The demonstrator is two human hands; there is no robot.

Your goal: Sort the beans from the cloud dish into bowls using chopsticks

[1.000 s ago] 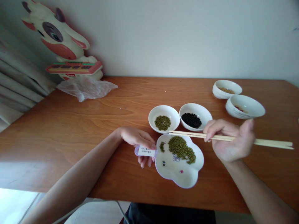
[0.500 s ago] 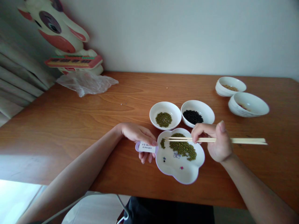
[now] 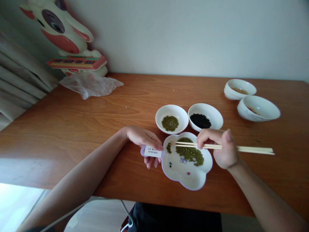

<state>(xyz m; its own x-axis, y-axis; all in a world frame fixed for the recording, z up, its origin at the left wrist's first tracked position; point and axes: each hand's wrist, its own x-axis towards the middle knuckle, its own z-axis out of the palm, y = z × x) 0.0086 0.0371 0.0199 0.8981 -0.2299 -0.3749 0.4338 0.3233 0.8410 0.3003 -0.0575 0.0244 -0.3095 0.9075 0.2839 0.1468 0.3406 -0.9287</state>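
My left hand (image 3: 147, 143) is closed on the labelled handle of a white flower-shaped plate (image 3: 177, 177) with a purple rim. Green mung beans (image 3: 193, 154) lie in a heap across the plate's far half, with a small cluster by its left side and one dark bean lower down. My right hand (image 3: 220, 146) grips a pair of pale chopsticks (image 3: 253, 149). Their tips are over the small cluster at the plate's left; whether they pinch a bean is too small to tell. Just beyond the plate stand a white bowl (image 3: 159, 124) of mung beans and a white bowl (image 3: 218, 117) of black beans.
Two more white bowls, one behind (image 3: 229, 93) and one nearer (image 3: 260, 116), stand at the back right with a little food in each. A crumpled plastic bag (image 3: 93, 87) lies at the back left before a cow-shaped toy keyboard (image 3: 77, 62). A white cable (image 3: 72, 211) hangs by the front edge.
The chopsticks' rear ends have dipped slightly and spread a bit, while their tips stay over the small bean cluster. My left hand and the plate keep their place.
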